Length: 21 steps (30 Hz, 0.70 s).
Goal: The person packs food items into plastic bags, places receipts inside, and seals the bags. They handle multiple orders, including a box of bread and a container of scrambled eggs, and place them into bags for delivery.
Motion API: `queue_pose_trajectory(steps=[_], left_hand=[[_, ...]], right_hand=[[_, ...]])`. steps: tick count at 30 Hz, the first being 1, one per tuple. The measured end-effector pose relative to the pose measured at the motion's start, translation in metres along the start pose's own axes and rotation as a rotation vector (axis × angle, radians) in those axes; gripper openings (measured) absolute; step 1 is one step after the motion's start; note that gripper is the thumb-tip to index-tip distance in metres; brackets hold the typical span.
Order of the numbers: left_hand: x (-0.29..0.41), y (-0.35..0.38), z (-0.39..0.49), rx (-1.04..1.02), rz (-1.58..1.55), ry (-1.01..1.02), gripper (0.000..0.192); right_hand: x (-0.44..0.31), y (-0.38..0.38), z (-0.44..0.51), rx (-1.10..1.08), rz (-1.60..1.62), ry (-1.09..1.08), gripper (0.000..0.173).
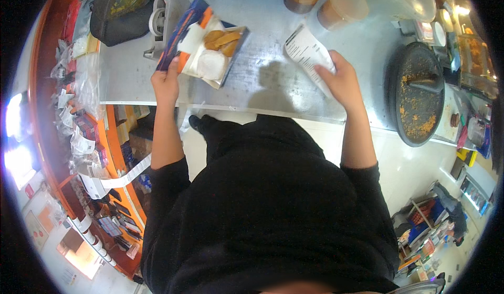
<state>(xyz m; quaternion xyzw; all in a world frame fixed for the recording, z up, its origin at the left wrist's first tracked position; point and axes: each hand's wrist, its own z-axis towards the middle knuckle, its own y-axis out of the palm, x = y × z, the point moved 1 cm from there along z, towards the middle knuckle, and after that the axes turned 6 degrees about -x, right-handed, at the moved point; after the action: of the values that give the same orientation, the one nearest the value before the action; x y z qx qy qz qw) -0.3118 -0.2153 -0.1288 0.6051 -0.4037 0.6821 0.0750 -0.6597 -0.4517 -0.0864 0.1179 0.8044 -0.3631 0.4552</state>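
My left hand (167, 79) grips the near left corner of an opened cardboard food box (185, 30), dark blue and orange outside, tilted above the metal table (252, 93). In the box lie several browned fried pieces (223, 40) and a white round item (212, 63), perhaps a lidded cup or a wrapped bun; I cannot tell which. My right hand (340, 79) pinches a printed paper receipt (309, 50) between thumb and fingers. The receipt hangs over the table, right of the box. Its lower end is partly behind the hand.
A tape dispenser (159, 22) and a black bag (122, 18) stand at the back left. Two plastic tubs of brown sauce (342, 8) are at the back. A black crumb-covered lid (419, 97) overhangs the right edge. A label printer (94, 185) trails paper at left. A person (453, 211) is far right.
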Motion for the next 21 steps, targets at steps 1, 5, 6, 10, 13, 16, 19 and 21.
queue_pose_trajectory(steps=[1, 5, 6, 10, 13, 16, 19, 21], left_hand=[[-0.001, -0.006, 0.000, 0.027, -0.096, 0.006, 0.034], [0.008, -0.019, -0.006, 0.077, -0.282, -0.002, 0.026], [0.011, -0.023, -0.005, 0.108, -0.126, -0.095, 0.038], [0.037, -0.035, -0.004, 0.474, 0.134, 0.308, 0.069], [0.069, -0.065, -0.008, 0.418, 0.134, 0.674, 0.060], [0.104, -0.084, -0.005, -0.420, -0.414, 0.347, 0.042], [0.127, -0.088, 0.005, -0.545, -0.760, 0.139, 0.035], [0.128, -0.105, 0.018, -0.490, -0.811, 0.099, 0.036]], right_hand=[[-0.012, 0.000, -0.009, 0.001, 0.124, -0.055, 0.026], [-0.060, 0.011, -0.019, -0.104, 0.803, -0.267, 0.036], [-0.073, 0.016, -0.017, -0.138, 0.822, -0.238, 0.049], [-0.129, 0.058, -0.001, -0.146, 0.964, -0.463, 0.061], [-0.170, 0.096, 0.000, -0.145, 0.977, -0.503, 0.068], [-0.207, 0.128, 0.005, -0.191, 0.938, -0.518, 0.072], [-0.237, 0.157, 0.014, -0.237, 0.835, -0.502, 0.073], [-0.249, 0.172, 0.023, -0.219, 0.700, -0.494, 0.072]])
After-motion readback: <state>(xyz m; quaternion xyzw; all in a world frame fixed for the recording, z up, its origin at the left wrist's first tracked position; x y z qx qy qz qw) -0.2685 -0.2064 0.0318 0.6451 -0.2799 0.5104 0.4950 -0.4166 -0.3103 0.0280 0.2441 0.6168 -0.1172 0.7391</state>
